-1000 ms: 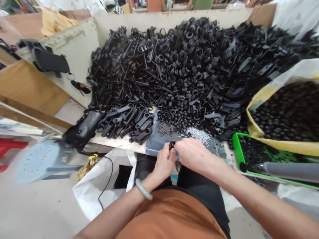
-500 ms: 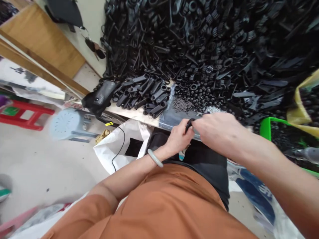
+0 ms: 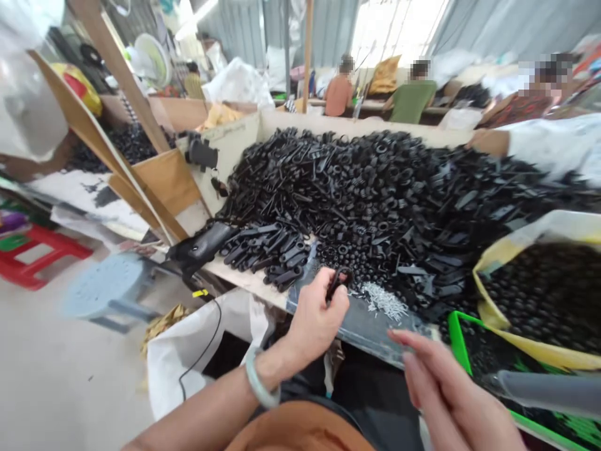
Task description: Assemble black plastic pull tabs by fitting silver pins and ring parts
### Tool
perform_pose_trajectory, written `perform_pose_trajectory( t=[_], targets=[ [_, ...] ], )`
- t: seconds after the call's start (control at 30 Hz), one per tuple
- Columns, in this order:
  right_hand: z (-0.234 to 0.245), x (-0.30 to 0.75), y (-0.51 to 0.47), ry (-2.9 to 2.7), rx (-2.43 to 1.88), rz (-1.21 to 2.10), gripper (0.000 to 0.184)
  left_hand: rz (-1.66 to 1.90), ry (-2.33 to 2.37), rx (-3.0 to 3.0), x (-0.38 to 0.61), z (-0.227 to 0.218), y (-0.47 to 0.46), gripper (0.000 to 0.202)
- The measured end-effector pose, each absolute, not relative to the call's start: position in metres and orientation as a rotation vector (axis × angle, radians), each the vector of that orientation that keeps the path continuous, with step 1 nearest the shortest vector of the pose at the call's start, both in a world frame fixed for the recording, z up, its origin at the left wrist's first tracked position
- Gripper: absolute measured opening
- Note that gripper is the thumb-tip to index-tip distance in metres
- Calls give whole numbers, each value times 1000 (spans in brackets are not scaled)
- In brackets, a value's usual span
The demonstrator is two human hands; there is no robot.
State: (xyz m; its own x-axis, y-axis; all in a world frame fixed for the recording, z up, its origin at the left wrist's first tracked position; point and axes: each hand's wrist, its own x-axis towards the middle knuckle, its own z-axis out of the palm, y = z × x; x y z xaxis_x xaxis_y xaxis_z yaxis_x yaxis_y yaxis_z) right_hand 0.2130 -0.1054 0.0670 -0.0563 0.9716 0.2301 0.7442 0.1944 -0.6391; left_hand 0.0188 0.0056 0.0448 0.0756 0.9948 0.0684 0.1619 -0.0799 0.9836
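Observation:
My left hand point(image 3: 310, 321), with a pale bangle on its wrist, pinches a small black plastic part with a ring-shaped end point(image 3: 339, 282) above the front edge of the bench. Lower right, my right hand point(image 3: 441, 382) has its fingers stretched out and holds nothing I can see. Between the hands lies a pile of small silver screws point(image 3: 385, 302) on a dark mat point(image 3: 361, 322). Black parts with rounded ends point(image 3: 263, 250) are gathered left of the mat. A large heap of mixed black plastic parts point(image 3: 347, 181) rises behind.
At right stand a green tray point(image 3: 460, 338) and a yellow-rimmed sack point(image 3: 488, 300) of small black pieces; a grey cylindrical tool point(image 3: 549, 389) lies over the tray. A white sack point(image 3: 162, 363) hangs below the bench. A blue stool point(image 3: 106, 282) stands left. Several people work at the back.
My right hand has left the part and moved right and down, its fingers now stretched out. My left hand still holds the part. The view has tilted up, showing the room behind.

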Motion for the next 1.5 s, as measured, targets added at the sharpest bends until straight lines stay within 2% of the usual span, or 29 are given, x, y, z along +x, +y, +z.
perform_pose_trajectory(
  t=[0.1, 0.2, 0.33, 0.5, 0.77, 0.9, 1.07, 1.23, 1.33, 1.5],
  targets=[
    [57, 206, -100, -1409, -1605, 784, 27, 1086, 961, 943, 24, 43, -3, 20],
    [39, 201, -90, -1263, -1474, 953, 36, 1056, 873, 649, 26, 28, -8, 33],
    [16, 194, -75, -1047, -1373, 1141, 50, 1007, 852, 584, 14, 14, -12, 45],
    [8, 195, -58, -679, -1261, 1276, 62, 897, 793, 430, -1, 17, -16, 40],
    [-5, 235, -23, -695, -1379, 767, 55, 870, 920, 561, -6, 16, -17, 51],
    [-17, 261, 6, -797, -1558, 474, 53, 848, 915, 598, -9, 3, -14, 45],
    [-15, 273, 45, -1073, -1866, 254, 30, 851, 931, 567, -5, -1, -15, 44],
    [-7, 272, 73, -1394, -2128, 184, 21, 842, 936, 529, -4, -3, -15, 45],
    [-3, 277, 82, -1504, -2184, 102, 8, 833, 924, 498, -7, -11, -13, 43],
    [3, 284, 76, -1534, -2057, -126, 24, 768, 886, 389, -7, -20, 0, 47]
  ],
)
